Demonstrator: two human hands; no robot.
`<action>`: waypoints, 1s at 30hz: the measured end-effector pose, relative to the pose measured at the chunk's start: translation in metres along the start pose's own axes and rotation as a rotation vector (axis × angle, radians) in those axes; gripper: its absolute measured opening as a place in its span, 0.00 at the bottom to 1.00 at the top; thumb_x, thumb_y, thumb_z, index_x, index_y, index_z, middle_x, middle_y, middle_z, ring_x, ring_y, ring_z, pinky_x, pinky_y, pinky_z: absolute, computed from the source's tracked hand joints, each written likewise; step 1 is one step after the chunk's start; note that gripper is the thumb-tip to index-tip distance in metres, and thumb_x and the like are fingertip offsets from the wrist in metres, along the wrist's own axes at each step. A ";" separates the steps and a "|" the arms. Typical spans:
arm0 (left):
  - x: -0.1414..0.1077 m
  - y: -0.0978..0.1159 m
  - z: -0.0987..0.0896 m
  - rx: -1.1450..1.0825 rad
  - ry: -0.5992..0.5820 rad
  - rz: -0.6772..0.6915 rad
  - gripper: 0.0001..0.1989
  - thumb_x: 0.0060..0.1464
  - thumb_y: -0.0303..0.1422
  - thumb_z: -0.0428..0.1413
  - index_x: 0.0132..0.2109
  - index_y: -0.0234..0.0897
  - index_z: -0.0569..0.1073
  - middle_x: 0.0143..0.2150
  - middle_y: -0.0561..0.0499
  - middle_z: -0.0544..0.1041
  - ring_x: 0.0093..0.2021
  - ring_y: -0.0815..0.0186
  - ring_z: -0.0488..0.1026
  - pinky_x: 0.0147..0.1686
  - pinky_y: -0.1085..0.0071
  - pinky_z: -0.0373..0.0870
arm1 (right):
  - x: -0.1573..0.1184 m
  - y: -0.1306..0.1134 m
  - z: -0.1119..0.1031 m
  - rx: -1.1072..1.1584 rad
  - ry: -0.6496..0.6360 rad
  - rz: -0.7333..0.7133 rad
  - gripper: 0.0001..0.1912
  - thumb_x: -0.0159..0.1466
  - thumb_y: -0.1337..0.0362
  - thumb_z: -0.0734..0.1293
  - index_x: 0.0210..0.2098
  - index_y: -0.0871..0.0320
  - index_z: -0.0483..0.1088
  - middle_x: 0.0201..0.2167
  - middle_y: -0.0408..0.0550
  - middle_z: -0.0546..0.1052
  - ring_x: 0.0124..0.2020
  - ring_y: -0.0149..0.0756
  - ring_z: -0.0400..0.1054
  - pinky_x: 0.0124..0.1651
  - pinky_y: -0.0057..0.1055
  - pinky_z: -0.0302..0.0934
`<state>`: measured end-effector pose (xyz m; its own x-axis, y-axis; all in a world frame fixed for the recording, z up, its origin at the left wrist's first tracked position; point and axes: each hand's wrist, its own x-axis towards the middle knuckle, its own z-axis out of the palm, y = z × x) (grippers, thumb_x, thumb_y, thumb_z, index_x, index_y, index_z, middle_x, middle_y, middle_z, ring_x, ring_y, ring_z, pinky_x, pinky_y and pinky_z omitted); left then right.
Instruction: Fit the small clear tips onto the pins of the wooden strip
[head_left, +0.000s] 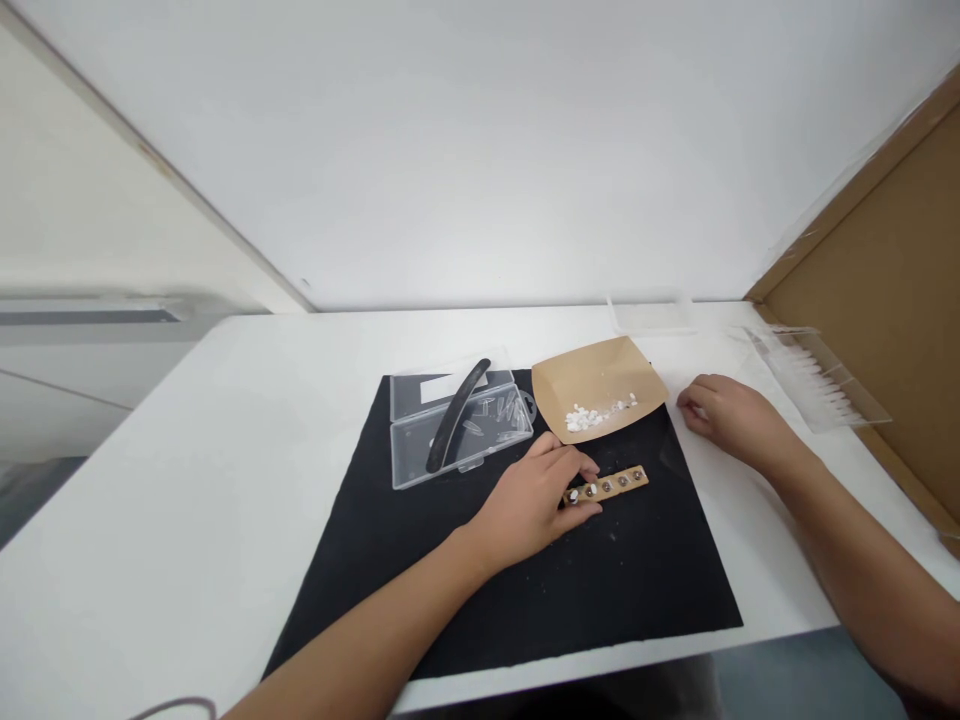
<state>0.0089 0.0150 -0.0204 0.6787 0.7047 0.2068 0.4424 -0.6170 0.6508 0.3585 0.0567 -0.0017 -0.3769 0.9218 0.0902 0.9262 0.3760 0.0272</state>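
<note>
My left hand (pixel 534 492) has its thumb and fingers around the left end of a narrow brown strip (pixel 626 481) on the black mat (pixel 525 610). Along the strip sit several round metal studs, and small white pieces lie on the two nearest the hand. My right hand (pixel 731 415) is over the white table, just right of the mat, its fingers curled together. Whatever may be between those fingers is hidden. Between and beyond the hands, a brown paper tray (pixel 577 382) holds a heap of small white pieces (pixel 587 418).
A clear plastic case (pixel 409 470) lies open on the mat with clear nail tips (pixel 510 410) inside. A curved black nail file (pixel 455 418) rests across it. A clear tray (pixel 817 380) with a row of pale pieces stands at right, beside a cardboard panel (pixel 885 250).
</note>
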 end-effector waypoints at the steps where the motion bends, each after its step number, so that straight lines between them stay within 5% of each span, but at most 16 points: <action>1: 0.000 0.000 0.000 -0.001 0.002 0.003 0.15 0.60 0.32 0.69 0.49 0.39 0.73 0.48 0.49 0.81 0.50 0.55 0.72 0.46 0.63 0.72 | 0.000 0.000 0.000 0.002 -0.002 0.008 0.09 0.69 0.68 0.63 0.38 0.55 0.76 0.38 0.51 0.80 0.41 0.44 0.74 0.35 0.35 0.57; 23: 0.000 -0.001 0.000 0.009 -0.005 0.005 0.14 0.61 0.33 0.68 0.50 0.40 0.73 0.49 0.48 0.82 0.51 0.55 0.72 0.47 0.61 0.74 | -0.001 0.008 0.000 0.193 0.031 0.024 0.08 0.64 0.67 0.65 0.40 0.52 0.74 0.35 0.44 0.79 0.33 0.37 0.72 0.34 0.32 0.58; 30: 0.001 0.000 -0.001 -0.002 -0.024 -0.012 0.15 0.61 0.33 0.68 0.50 0.40 0.72 0.49 0.49 0.81 0.52 0.55 0.72 0.47 0.62 0.74 | -0.001 0.016 0.004 0.430 0.014 0.034 0.22 0.61 0.67 0.67 0.54 0.50 0.64 0.33 0.41 0.78 0.31 0.37 0.72 0.35 0.31 0.62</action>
<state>0.0093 0.0159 -0.0195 0.6869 0.7037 0.1816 0.4495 -0.6078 0.6547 0.3737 0.0617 -0.0058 -0.3433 0.9342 0.0971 0.8491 0.3529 -0.3931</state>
